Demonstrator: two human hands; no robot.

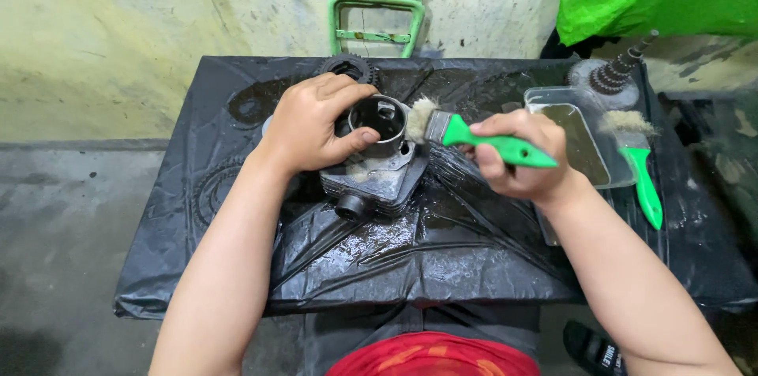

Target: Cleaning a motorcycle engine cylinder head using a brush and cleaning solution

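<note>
The left hand grips the rim of the metal cylinder part standing mid-desk, bore facing up. The right hand is closed around a green-handled brush, whose long axis runs left-right, bristles touching the part's right rim (a second brush lies by the clear tray).

The near black sheet is left open for passage; the right side is blocked by tray and spare brush; a gear is set behind.
</note>
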